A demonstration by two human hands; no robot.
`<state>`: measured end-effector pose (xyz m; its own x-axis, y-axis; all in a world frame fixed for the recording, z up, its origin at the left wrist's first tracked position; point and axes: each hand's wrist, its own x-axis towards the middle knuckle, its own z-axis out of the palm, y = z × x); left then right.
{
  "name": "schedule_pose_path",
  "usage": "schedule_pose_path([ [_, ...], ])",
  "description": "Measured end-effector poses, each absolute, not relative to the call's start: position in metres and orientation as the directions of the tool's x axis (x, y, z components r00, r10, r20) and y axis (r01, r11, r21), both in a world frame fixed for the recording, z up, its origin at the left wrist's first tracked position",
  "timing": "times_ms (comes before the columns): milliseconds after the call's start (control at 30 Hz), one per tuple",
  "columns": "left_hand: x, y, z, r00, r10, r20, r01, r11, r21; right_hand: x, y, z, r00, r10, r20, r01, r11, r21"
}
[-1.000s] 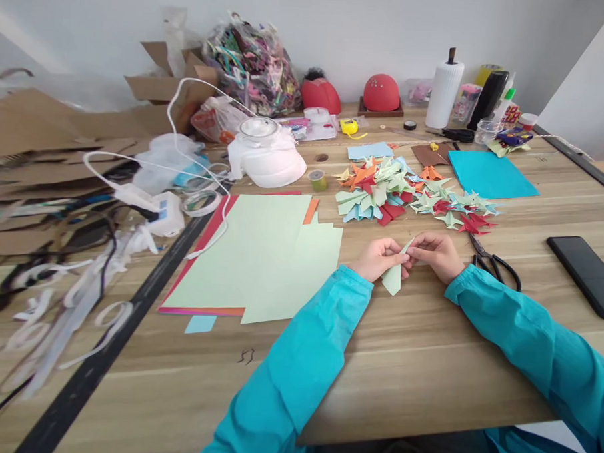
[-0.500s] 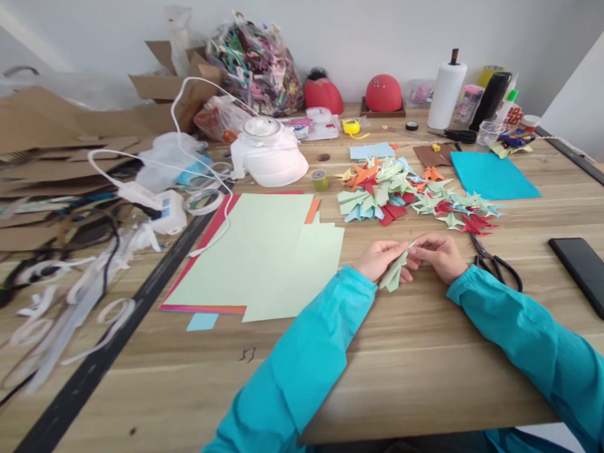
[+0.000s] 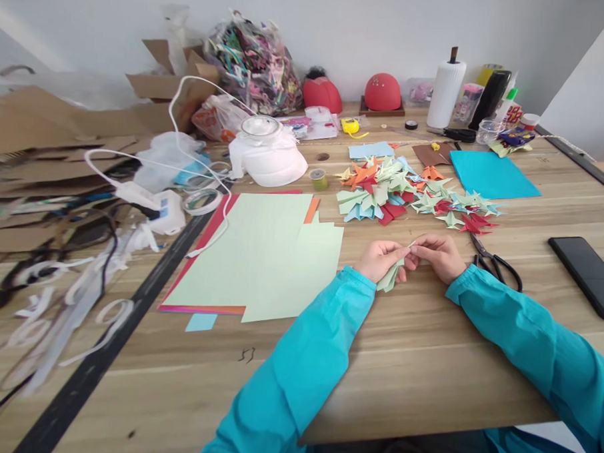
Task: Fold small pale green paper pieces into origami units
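A small piece of folded pale green paper (image 3: 390, 276) is held between my two hands above the table. My left hand (image 3: 383, 259) pinches it from the left, and its lower folds hang below the fingers. At the upper tip, the fingers of my right hand (image 3: 438, 254) are closed on the same paper. Its upper part is mostly hidden by the fingers. Beyond my hands lies a pile of folded paper cranes (image 3: 384, 187) in green, red, orange and blue. Black-handled scissors (image 3: 495, 263) rest just right of my right hand.
Pale green sheets (image 3: 241, 250) lie on coloured paper to my left, beside a white cable (image 3: 227, 213). A phone (image 3: 585, 275) is at the right. A turquoise sheet (image 3: 494, 175) and a white cap-like object (image 3: 270, 155) stand farther back. Cardboard and straps crowd the far left.
My left fingers have shifted slightly over the green paper, so less of its upper part shows. Both hands stay in nearly the same place.
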<state>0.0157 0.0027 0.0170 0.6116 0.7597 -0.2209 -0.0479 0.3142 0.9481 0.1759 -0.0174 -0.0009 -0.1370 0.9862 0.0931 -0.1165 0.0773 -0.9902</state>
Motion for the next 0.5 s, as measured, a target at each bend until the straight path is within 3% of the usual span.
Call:
schedule_pose_path([
  [500, 0.018, 0.0006, 0.0176, 0.562, 0.809, -0.17, -0.009, 0.211, 0.977, 0.1752, -0.0198, 0.006, -0.167, 0.979, 0.119, -0.035, 0.115, -0.993],
])
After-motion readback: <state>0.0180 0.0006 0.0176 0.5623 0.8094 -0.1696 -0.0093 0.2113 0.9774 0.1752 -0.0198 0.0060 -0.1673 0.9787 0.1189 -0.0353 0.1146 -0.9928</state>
